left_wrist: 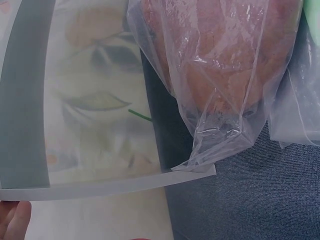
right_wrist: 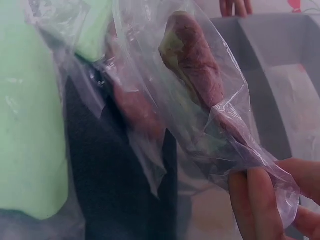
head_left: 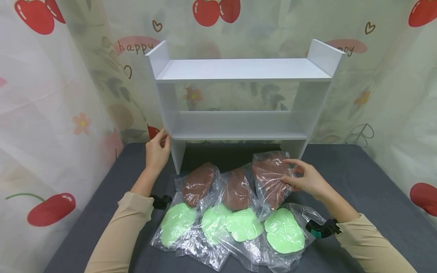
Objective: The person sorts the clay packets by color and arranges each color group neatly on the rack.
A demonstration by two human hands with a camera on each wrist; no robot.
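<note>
My right hand [head_left: 307, 180] pinches the edge of a clear plastic bag with a brown rounded piece [head_left: 271, 178] inside, tilted up in front of the shelf's right part. In the right wrist view, the fingers [right_wrist: 262, 205] bend round the bag's edge, and the bagged brown piece [right_wrist: 197, 60] shows a greenish side. My left hand [head_left: 158, 151] touches the outer left side of the white shelf unit [head_left: 242, 70], near its middle board. From the left wrist, its fingertips [left_wrist: 17, 215] lie against the panel's edge [left_wrist: 110, 186]. No bag is in that hand.
Two more bagged brown pieces [head_left: 199, 184] lie before the shelf. Nearer me are several bagged light-green pieces [head_left: 285, 230] with wavy outlines, their bags overlapping. A dark cloth [head_left: 341, 167] covers the table. Printed curtains [head_left: 82, 159] hang behind and at both sides.
</note>
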